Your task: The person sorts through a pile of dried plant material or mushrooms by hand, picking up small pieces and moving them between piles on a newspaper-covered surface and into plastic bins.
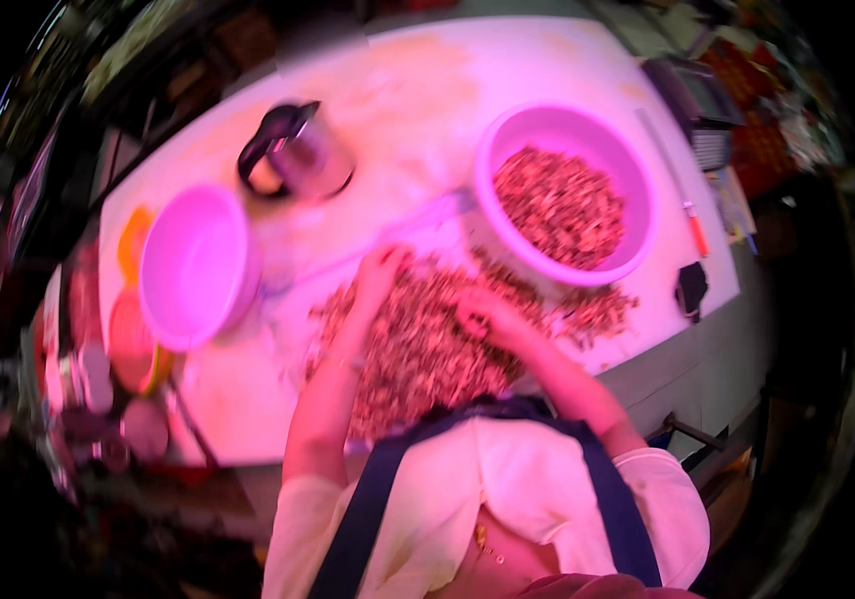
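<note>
A wide heap of small, chopped-looking brownish pieces (427,352) is spread on the pale tabletop (412,97) before me, all under pink light. My left hand (384,268) is at the heap's upper left edge with its fingers bent; blur hides whether a piece is in them. Over the heap's right part is my right hand (483,313), fingers curled, and a dark spot shows between them that I cannot identify. Beyond it stands a large round basin (489,165), partly filled with similar pieces (558,210). More pieces lie loose around the basin's near side.
An inner-lit-looking pink bowl (195,266) tilts at the left, beside orange items (135,239). A jug with a black handle (311,153) stands farther back. Along the right edge lie a long thin tool with an orange handle (697,230) and a black object (691,290).
</note>
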A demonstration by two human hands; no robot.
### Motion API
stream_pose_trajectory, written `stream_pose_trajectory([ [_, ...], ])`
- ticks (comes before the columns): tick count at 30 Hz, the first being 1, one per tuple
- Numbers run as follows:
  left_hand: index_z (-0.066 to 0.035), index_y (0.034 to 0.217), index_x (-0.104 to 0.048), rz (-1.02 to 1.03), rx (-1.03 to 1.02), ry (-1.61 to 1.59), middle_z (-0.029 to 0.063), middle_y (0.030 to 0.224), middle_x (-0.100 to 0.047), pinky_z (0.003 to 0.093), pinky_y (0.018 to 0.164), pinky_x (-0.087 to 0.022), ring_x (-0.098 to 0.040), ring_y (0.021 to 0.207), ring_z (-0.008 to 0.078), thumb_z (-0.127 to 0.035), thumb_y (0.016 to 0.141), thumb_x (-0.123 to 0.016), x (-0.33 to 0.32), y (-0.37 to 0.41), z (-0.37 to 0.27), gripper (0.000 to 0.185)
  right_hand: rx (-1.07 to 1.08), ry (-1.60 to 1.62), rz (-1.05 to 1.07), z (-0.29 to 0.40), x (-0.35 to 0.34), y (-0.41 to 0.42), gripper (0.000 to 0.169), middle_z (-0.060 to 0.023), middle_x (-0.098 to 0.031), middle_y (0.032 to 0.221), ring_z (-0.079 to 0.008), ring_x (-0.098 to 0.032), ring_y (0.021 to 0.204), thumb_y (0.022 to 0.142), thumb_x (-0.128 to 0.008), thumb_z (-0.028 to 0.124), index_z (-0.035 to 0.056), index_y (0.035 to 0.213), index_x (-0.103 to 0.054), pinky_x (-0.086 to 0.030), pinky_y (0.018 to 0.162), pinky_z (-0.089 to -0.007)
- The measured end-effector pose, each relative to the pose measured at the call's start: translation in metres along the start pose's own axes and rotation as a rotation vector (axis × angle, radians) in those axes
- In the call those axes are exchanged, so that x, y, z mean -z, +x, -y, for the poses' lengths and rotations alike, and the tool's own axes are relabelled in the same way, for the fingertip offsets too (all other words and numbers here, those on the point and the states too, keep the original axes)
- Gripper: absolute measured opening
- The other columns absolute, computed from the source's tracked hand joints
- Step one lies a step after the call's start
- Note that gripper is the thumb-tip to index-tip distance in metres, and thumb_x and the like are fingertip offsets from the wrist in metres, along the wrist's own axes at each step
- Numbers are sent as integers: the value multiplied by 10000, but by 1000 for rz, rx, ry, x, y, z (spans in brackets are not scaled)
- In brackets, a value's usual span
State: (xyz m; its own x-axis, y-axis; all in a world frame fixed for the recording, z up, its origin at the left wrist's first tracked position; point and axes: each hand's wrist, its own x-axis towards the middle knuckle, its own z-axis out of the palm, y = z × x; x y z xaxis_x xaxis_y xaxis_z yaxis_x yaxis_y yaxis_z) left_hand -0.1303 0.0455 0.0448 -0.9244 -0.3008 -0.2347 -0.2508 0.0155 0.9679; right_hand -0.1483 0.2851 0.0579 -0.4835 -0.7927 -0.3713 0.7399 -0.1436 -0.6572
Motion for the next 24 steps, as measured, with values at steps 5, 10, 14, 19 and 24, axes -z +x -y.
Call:
stream_pose_trajectory([
  [5,-13,969,-636,11,-34,-199,28,903,-642,224,771,-460,-593,852,103,-149,906,-569,-16,-69,-17,165,-99,148,-96,-13,-13,-5,266,-4,-566,756,-93,-503,597,955,-453,305,67,980,-568,-377,485,-208],
  [10,-15,878,-641,-66,-424,252,96,946,-631,325,807,-460,-597,923,232,-100,813,-631,-33,-126,-20,107,-225,209,-81,-32,-31,-9,378,-31,-625,831,-144,-601,716,950,-418,434,89,993,-565,-475,569,-238],
  [14,1,942,-644,-162,-332,237,83,1012,-616,273,841,-442,-571,972,174,-91,862,-586,-21,-161,-16,135,-247,218,-24,-41,-29,-20,335,-24,-617,873,-127,-596,751,950,-444,392,85,1007,-567,-475,612,-235],
  [19,-20,952,-638,-401,-172,196,99,907,-612,274,749,-462,-597,834,213,-109,860,-587,8,-196,15,137,-206,232,-22,-40,-25,-33,185,12,-492,750,-76,-457,612,943,-497,253,71,924,-519,-338,463,-179],
  [24,-38,920,-639,-426,-273,630,95,919,-601,321,758,-461,-574,874,271,-102,823,-608,8,-212,25,120,-193,140,-37,-43,-18,-46,184,24,-437,705,-47,-371,531,947,-483,210,38,995,-530,-274,411,-169],
])
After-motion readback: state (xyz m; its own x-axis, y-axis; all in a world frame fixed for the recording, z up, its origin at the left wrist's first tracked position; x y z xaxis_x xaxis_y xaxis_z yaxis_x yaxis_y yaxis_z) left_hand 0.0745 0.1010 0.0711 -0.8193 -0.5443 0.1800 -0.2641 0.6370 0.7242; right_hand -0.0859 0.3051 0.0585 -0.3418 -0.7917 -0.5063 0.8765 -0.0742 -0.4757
